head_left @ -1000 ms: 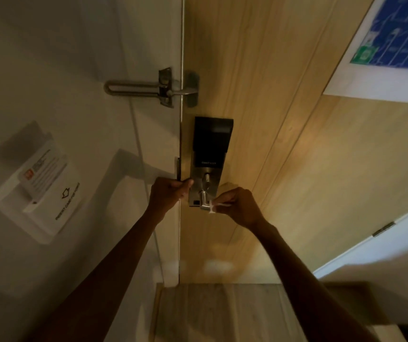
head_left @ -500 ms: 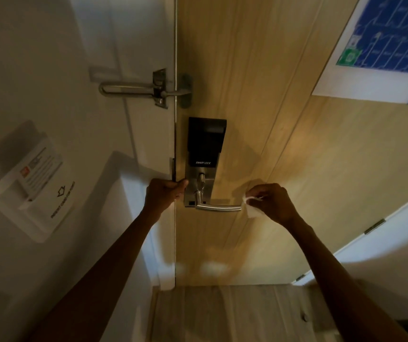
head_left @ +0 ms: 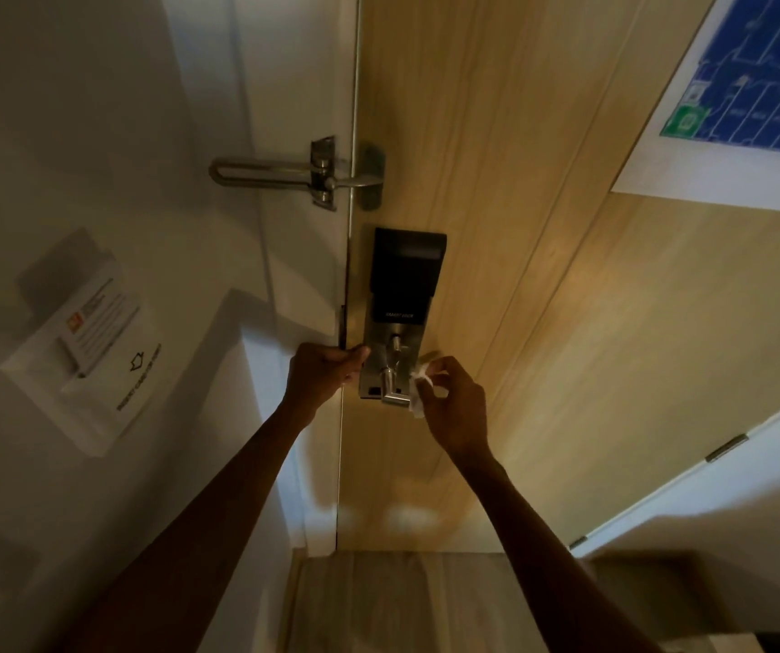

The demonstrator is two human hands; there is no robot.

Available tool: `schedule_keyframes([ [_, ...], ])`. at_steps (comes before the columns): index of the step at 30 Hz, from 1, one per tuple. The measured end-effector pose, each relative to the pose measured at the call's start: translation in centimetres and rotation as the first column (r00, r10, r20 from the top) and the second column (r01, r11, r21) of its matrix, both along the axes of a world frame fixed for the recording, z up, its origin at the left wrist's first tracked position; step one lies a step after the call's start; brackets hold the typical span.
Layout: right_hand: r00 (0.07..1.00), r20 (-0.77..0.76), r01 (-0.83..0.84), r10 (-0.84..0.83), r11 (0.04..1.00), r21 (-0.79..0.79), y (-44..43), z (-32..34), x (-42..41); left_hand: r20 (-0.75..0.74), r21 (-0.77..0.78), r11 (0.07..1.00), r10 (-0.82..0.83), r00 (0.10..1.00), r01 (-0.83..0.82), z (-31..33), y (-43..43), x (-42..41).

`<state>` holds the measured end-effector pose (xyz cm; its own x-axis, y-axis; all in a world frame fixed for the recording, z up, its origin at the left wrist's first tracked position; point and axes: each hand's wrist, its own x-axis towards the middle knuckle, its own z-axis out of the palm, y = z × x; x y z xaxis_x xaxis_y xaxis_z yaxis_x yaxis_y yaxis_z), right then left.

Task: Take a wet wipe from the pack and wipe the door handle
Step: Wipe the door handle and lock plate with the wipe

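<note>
A silver lever door handle [head_left: 391, 393] sticks out from a smart lock plate [head_left: 399, 322] on the wooden door [head_left: 496, 228]. My right hand [head_left: 454, 407] is wrapped around the lever close to its base, pinching a crumpled white wet wipe [head_left: 421, 388] against it; most of the lever is hidden by the hand. My left hand [head_left: 322, 379] grips the door's edge just left of the lock plate. No wipe pack is in view.
A swing-bar door guard [head_left: 298, 174] bridges the frame and door above the lock. A key card holder [head_left: 81, 341] hangs on the white wall at left. A blue evacuation plan [head_left: 755, 96] is on the door's upper right. Wood floor [head_left: 425, 605] lies below.
My right hand slid with the wipe from the lever's free end back left toward the lock plate. My left hand stayed on the door edge.
</note>
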<state>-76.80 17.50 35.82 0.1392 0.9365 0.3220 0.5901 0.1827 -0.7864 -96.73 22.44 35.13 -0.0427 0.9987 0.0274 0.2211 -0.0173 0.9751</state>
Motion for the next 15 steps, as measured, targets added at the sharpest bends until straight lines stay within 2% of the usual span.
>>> schedule_keyframes([
  [5, 0.968, 0.245, -0.095, 0.061, 0.987, 0.129, 0.0, 0.2, 1.1, -0.006, 0.025, 0.999, -0.042, 0.999, 0.042, -0.1, 0.1, -0.2],
  [7, 0.937, 0.329, -0.164, 0.121, 0.981, 0.104, 0.2, 0.3, 1.7, -0.008, 0.033, 0.999, -0.026, 1.0, 0.026, -0.3, 0.3, -0.3],
  [10, 0.829, 0.485, -0.317, 0.278, 0.948, -0.003, 0.4, 0.5, 2.5, -0.021, 0.034, 0.999, -0.018, 1.0, 0.019, -0.4, 0.4, -0.3],
  [13, 0.796, 0.462, -0.354, 0.391, 0.92, -0.168, 1.0, 1.4, 2.8, -0.032, 0.023, 1.0, -0.002, 0.999, 0.003, -0.4, 0.4, -0.3],
  [15, 0.817, 0.439, -0.324, 0.374, 0.927, -0.188, 1.6, 1.6, 2.0, -0.027, 0.021, 1.0, 0.002, 1.0, -0.002, -0.3, 0.3, -0.3],
])
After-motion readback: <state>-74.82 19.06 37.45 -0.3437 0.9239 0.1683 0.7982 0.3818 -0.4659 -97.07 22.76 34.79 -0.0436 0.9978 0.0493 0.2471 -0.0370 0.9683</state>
